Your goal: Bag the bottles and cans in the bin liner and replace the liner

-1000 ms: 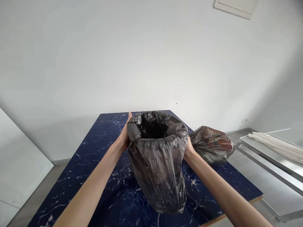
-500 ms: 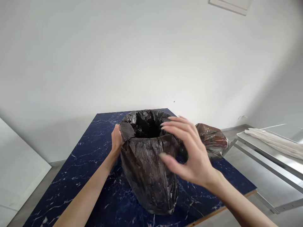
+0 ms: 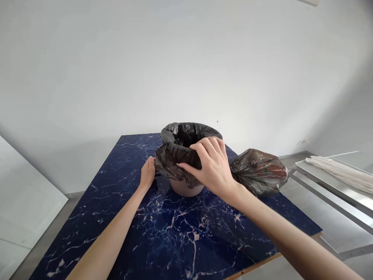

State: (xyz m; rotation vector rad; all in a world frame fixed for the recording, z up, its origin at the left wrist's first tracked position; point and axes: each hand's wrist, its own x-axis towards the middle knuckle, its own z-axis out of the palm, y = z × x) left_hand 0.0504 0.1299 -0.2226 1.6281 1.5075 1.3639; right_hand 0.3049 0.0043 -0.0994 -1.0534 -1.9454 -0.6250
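A black garbage bag (image 3: 175,161) lines a round bin and folds over its rim, its outer skirt bunched up around the top. Below the bag shows the pale pinkish wall of the bin (image 3: 188,189), which stands upright on the table. My right hand (image 3: 211,165) grips the bag at the front right of the rim, thumb outside and fingers curled over towards the opening. At the left side, my left hand (image 3: 148,173) is closed on the bag's edge; its fingertips are partly hidden.
A filled, tied dark translucent bag (image 3: 260,171) lies on the right of the dark blue marbled table (image 3: 110,194). A white wall (image 3: 116,70) rises behind. To the right stands a metal-framed rack (image 3: 335,182) with pale cloth (image 3: 344,173) on it.
My right hand has moved from open beside the bin onto the rim and closed on the bag. The bag's long front part has gone up, baring the bin's lower wall.
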